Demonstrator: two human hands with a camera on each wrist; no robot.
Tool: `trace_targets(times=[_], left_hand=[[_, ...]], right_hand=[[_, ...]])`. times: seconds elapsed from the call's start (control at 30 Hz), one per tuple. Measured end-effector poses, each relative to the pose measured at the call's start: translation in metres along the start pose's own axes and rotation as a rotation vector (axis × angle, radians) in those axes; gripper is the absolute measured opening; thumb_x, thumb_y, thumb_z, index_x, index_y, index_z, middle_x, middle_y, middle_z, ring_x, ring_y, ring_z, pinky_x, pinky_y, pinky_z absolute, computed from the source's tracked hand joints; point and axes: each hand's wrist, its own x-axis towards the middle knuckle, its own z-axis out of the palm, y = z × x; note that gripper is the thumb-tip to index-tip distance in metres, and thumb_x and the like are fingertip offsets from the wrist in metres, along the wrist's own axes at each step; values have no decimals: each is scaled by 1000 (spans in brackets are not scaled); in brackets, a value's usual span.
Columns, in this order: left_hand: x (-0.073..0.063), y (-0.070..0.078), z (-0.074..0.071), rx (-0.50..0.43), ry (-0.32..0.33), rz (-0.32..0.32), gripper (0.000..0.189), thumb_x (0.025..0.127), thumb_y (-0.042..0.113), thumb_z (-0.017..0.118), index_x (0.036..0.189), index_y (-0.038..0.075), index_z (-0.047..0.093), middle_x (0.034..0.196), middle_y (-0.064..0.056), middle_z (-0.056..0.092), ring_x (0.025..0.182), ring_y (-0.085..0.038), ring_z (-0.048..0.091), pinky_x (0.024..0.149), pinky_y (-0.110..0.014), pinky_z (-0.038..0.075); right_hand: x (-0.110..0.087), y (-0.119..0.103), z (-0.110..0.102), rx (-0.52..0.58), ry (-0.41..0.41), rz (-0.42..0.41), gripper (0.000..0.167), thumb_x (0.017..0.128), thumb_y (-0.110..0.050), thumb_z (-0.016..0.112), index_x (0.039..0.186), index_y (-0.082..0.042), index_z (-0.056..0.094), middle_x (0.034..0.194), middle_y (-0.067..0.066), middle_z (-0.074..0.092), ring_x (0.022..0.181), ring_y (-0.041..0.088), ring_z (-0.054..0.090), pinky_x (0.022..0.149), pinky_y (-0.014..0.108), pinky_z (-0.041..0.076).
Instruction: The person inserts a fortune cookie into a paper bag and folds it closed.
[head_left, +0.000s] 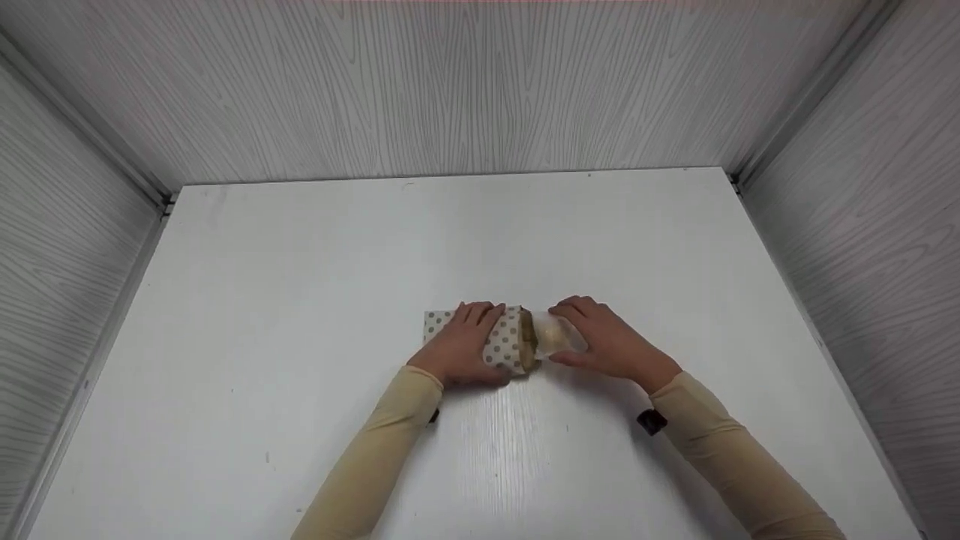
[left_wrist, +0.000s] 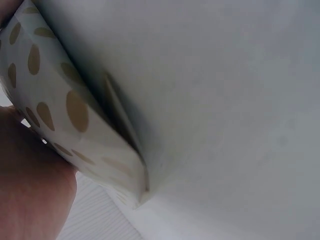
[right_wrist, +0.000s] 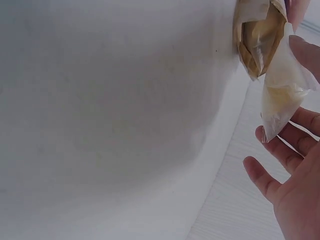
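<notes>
A white paper bag (head_left: 504,337) with grey-brown dots lies on its side near the middle of the table, its brown-lined mouth facing right. My left hand (head_left: 461,349) grips the bag from above, fingers over the far edge and thumb at the near one. Just at the mouth, my right hand (head_left: 611,341) holds a translucent plastic pouch (head_left: 553,334) between thumb and fingers. Something pale yellow shows inside the pouch (right_wrist: 282,90) in the right wrist view, and the paper bag's mouth (right_wrist: 260,37) gapes beside it. The left wrist view shows the bag's folded end (left_wrist: 125,165).
The white tabletop (head_left: 300,285) stretches around both hands. Grey wood-grain panels stand behind the table (head_left: 480,90) and along its left and right sides. Small dark devices (head_left: 652,421) sit at both wrists.
</notes>
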Motion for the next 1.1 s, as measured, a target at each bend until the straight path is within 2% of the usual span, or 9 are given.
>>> trace_targets(times=[0.3,0.53,0.7,0.87,1.1], left_hand=[[-1,2,0,2,-2,-6,110,74,61,73,157,13,20,154,-10,28,143,-25,19,118,-31,2],[-1,4,0,-13,1,-10,110,73,59,75,157,13,21,154,-10,27,144,-25,19,119,-32,2],[-1,3,1,-17,-4,-20,111,73,59,75,157,13,20,154,-9,26,144,-24,18,118,-30,2],[-1,4,0,-15,-6,-19,111,74,59,75,158,14,19,154,-9,26,144,-23,17,118,-28,1],[-1,4,0,-11,-2,-9,112,73,59,76,157,12,19,153,-10,26,144,-24,18,118,-29,1]], right_hand=[[6,-9,4,-54,-10,-32,64,90,-40,71,137,-3,50,133,11,50,124,27,45,100,46,42],[10,-14,6,-65,7,-12,64,88,-38,74,137,-4,50,133,11,51,126,28,42,102,49,41],[13,-14,9,-75,-5,0,66,88,-41,73,138,-5,50,134,10,51,126,27,42,101,48,41],[13,-14,8,-59,-11,-9,68,88,-46,72,137,-4,51,133,11,51,124,28,44,99,47,42],[13,-9,7,-64,-15,-14,65,87,-44,73,134,-5,52,132,11,51,122,29,45,98,48,43]])
